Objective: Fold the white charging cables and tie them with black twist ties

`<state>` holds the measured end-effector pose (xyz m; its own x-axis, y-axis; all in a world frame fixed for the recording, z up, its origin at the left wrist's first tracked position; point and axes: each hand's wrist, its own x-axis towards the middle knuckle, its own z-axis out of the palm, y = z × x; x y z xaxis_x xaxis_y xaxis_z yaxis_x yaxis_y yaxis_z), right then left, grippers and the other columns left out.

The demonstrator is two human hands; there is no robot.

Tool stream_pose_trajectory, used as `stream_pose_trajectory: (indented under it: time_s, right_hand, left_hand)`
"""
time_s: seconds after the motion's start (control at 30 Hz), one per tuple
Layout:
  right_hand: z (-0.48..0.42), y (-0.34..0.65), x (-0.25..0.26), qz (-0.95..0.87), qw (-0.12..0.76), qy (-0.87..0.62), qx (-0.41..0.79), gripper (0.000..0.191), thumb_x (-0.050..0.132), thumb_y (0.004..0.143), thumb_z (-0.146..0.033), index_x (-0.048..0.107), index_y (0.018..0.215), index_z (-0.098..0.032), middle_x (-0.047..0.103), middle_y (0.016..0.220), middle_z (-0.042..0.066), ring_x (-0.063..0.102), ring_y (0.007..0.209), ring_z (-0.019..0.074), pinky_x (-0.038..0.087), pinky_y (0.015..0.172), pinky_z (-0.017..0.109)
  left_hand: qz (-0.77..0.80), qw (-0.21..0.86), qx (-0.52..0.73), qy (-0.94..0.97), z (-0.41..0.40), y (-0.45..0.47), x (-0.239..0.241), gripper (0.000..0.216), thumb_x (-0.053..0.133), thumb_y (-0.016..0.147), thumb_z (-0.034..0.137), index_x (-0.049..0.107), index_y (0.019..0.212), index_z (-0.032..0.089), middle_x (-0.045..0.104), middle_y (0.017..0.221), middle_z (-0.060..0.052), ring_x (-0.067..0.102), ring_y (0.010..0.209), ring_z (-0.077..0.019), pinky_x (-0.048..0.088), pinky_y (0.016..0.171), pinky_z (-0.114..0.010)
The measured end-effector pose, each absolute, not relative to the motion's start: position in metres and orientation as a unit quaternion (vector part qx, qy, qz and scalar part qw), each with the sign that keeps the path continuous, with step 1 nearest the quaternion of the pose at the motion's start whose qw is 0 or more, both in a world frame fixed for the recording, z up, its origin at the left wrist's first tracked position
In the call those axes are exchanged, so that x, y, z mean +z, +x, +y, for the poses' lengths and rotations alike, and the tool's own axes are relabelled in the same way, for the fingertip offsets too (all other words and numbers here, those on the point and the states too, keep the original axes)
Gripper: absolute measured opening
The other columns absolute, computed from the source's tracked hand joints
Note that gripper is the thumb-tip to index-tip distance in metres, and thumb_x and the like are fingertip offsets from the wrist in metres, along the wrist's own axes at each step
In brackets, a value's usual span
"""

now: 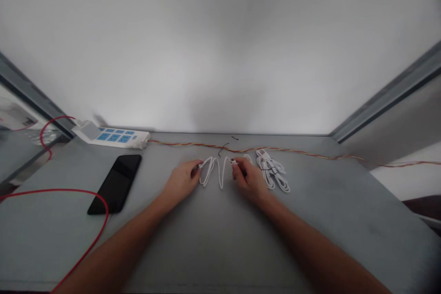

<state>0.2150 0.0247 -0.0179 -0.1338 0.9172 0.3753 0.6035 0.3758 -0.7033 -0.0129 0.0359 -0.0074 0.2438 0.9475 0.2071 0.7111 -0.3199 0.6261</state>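
A white charging cable [221, 179] spans the gap between my hands in loose zigzag bends above the grey table. My left hand [183, 178] pinches one end of it, where a small connector partly shows at the fingertips. At the other end, my right hand [251, 179] is closed on the cable near its plug. Just right of that hand lie bundled white cables [274, 172], bound with dark ties. Two loose dark twist ties, a longer one [223, 148] and a shorter one [234, 138], rest beyond my hands.
A black smartphone [119, 183] lies to the left. Behind it is a white power strip [138, 139] with blue sockets and a white adapter [87, 130]. A twisted red-yellow wire [303, 153] runs along the back. A red cable [103, 202] loops across the left side.
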Motion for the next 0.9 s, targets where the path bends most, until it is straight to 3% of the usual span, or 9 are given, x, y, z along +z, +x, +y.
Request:
stream_pose_trajectory:
  time_s: [0.17, 0.33, 0.5, 0.67, 0.8, 0.9]
  right_hand:
    - [0.027, 0.217, -0.015, -0.713, 0.418, -0.523, 0.208, 0.026, 0.040, 0.092, -0.037, 0.054, 0.104, -0.018, 0.063, 0.063, 0.002, 0.058, 0.056, 0.0167, 0.042, 0.057, 0.028]
    - [0.028, 0.215, -0.014, -0.701, 0.428, -0.524, 0.225, 0.025, 0.040, 0.092, -0.036, 0.054, 0.102, -0.018, 0.062, 0.061, 0.001, 0.058, 0.054, 0.0160, 0.041, 0.055, 0.027]
    - [0.028, 0.213, -0.014, -0.692, 0.423, -0.532, 0.244, 0.026, 0.040, 0.092, -0.038, 0.054, 0.099, -0.017, 0.060, 0.059, 0.000, 0.056, 0.052, 0.0152, 0.040, 0.053, 0.026]
    - [0.027, 0.211, -0.015, -0.695, 0.410, -0.538, 0.245, 0.026, 0.040, 0.092, -0.036, 0.054, 0.101, -0.017, 0.063, 0.063, 0.002, 0.059, 0.057, 0.0159, 0.042, 0.058, 0.026]
    - [0.029, 0.211, -0.015, -0.710, 0.382, -0.545, 0.231, 0.026, 0.040, 0.092, -0.036, 0.055, 0.102, -0.017, 0.064, 0.063, 0.002, 0.058, 0.056, 0.0162, 0.040, 0.056, 0.027]
    - [0.031, 0.211, -0.015, -0.721, 0.362, -0.548, 0.221, 0.024, 0.041, 0.092, -0.035, 0.056, 0.100, -0.018, 0.064, 0.063, 0.001, 0.056, 0.054, 0.0159, 0.038, 0.055, 0.027]
  left_hand:
    - [0.528, 0.228, 0.314, 0.755, 0.038, -0.014, -0.005, 0.032, 0.046, 0.087, 0.027, 0.058, 0.117, 0.023, 0.072, 0.089, -0.004, 0.064, 0.075, -0.0184, 0.045, 0.071, -0.028]
    - [0.523, 0.233, 0.303, 0.761, 0.037, -0.014, -0.002, 0.027, 0.046, 0.084, 0.025, 0.070, 0.095, 0.021, 0.071, 0.082, -0.004, 0.059, 0.066, -0.0158, 0.044, 0.068, -0.028]
    - [0.531, 0.245, 0.277, 0.762, 0.030, -0.011, 0.004, 0.025, 0.056, 0.080, 0.041, 0.069, 0.086, 0.020, 0.068, 0.077, -0.002, 0.056, 0.063, -0.0147, 0.044, 0.063, -0.026]
    - [0.516, 0.149, 0.239, 0.809, 0.025, -0.010, -0.001, 0.028, 0.048, 0.088, 0.039, 0.068, 0.084, 0.019, 0.066, 0.087, -0.005, 0.060, 0.080, -0.0179, 0.046, 0.077, -0.032]
    - [0.550, 0.042, 0.247, 0.797, 0.025, -0.012, -0.005, 0.028, 0.057, 0.083, 0.043, 0.067, 0.078, 0.018, 0.061, 0.106, -0.011, 0.059, 0.098, -0.0243, 0.047, 0.087, -0.038]
    - [0.566, 0.004, 0.240, 0.789, 0.026, -0.012, -0.004, 0.030, 0.060, 0.080, 0.045, 0.069, 0.082, 0.017, 0.059, 0.113, -0.013, 0.058, 0.100, -0.0275, 0.048, 0.087, -0.040]
